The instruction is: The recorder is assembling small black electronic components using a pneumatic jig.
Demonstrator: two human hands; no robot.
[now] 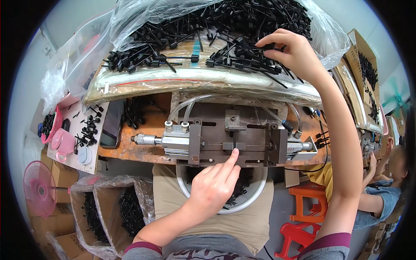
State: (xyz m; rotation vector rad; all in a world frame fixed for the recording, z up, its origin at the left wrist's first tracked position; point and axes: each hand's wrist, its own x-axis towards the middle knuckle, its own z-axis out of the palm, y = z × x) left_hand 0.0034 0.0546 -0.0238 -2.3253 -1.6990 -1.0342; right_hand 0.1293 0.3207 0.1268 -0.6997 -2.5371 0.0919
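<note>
Here, the right hand (296, 53) is pinching a black stemmed plastic part (268, 46), ideally separating singly; the left hand (213, 185) is touching the small metal block (227, 146), grip unclear.

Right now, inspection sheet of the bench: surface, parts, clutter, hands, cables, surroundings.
Surface: orange-brown bench, scuffed; fixture on it.
Parts: black parts heaped beyond the fixture; more in the white basket below.
Clutter: phone at the bench's left; pink mug on the side table.
Hands: left hand, fingertip at the fixture's centre block; right hand among the heaped parts, grip unclear.
Cables: clear hoses at both fixture ends.
Surroundings: pink fan left; red stool, co-worker right.
</note>
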